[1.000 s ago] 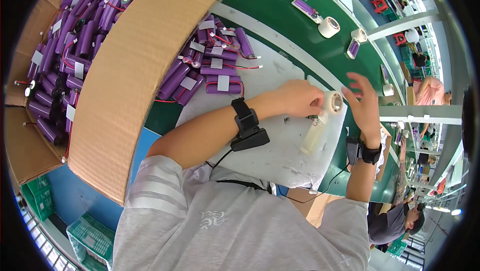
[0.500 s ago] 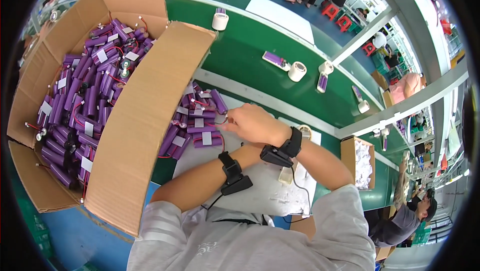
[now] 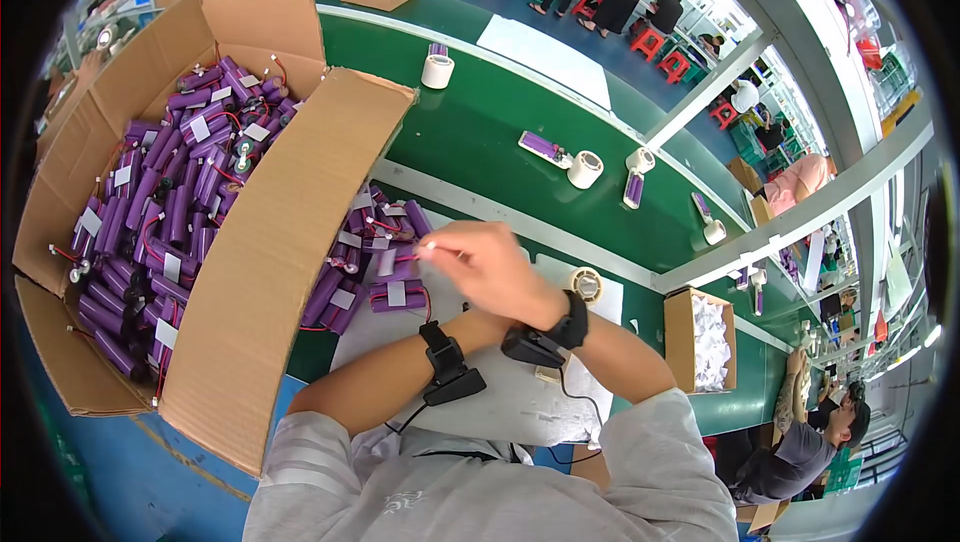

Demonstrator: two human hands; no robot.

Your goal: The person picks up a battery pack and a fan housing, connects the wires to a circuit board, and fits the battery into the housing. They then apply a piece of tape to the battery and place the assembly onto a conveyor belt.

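Note:
My right hand (image 3: 495, 272) is closed, with thumb and fingertips pinched on the red wire lead (image 3: 428, 248) of a purple battery pack, near its small white connector. Below it crosses my left forearm (image 3: 375, 367); the left hand lies behind the right one, its fingers hidden. Just left of the fingertips is a heap of purple battery packs (image 3: 322, 299) with white labels and red wires. One labelled pack (image 3: 396, 294) lies at the near side of that heap, on a pale work mat (image 3: 510, 407). Both wrists wear black bands with small devices.
A large open carton (image 3: 260, 262) full of purple packs stands at left, its flap beside the heap. A tape roll (image 3: 586, 285) and a carton of white pieces (image 3: 710, 342) are on the right. Beyond, a green bench (image 3: 470, 142) carries packs and white rolls. People work nearby.
The view has shifted slightly. My right hand has moved a little left over the heap, and its pinched fingertips now show the red lead and white connector. The left hand has become more covered.

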